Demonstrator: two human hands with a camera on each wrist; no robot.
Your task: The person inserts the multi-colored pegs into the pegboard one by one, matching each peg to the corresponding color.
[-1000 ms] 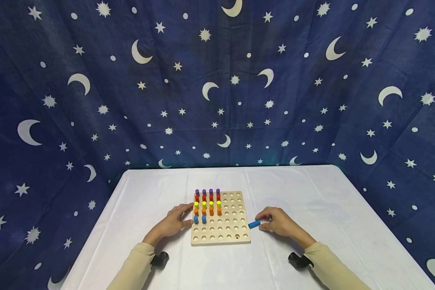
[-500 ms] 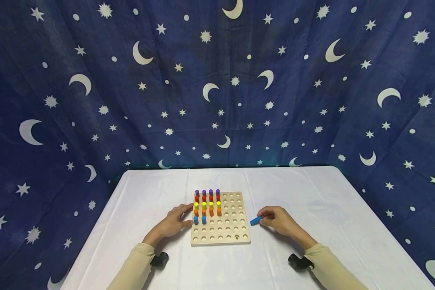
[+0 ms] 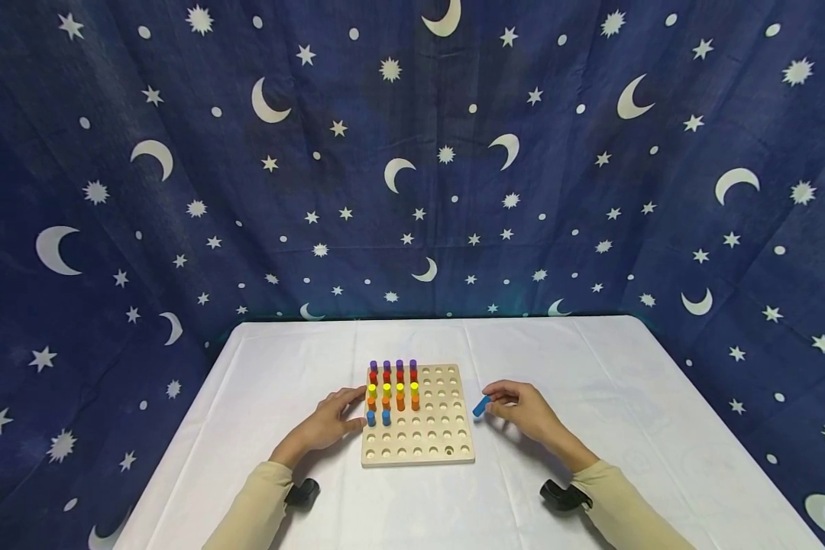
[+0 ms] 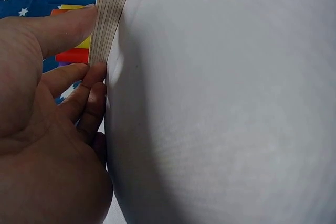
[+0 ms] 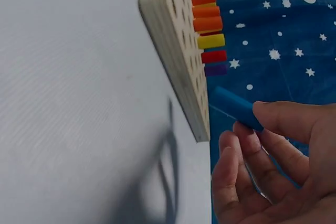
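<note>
A wooden pegboard point(image 3: 447, 428) with rows of round holes lies on the table. Purple, red, yellow and orange pegs point(image 3: 400, 388) stand in rows on its left side, and two blue pegs point(image 3: 386, 418) stand in the row nearer the person. My left hand point(image 3: 331, 420) rests at the board's left edge, its fingertips touching the edge in the left wrist view. Just right of the board, my right hand point(image 3: 525, 410) pinches a blue peg point(image 5: 233, 107) between thumb and fingers. That peg is held tilted above the table, apart from the board.
A white cloth covers the table point(image 3: 557, 351). Behind it hangs a dark blue curtain point(image 3: 447, 191) with moons and stars. Black wrist devices point(image 3: 565, 495) sit under both forearms.
The blue peg has been lifted off the cloth and tilted more upright by my right hand, which has risen slightly. My left hand stays at the board.
</note>
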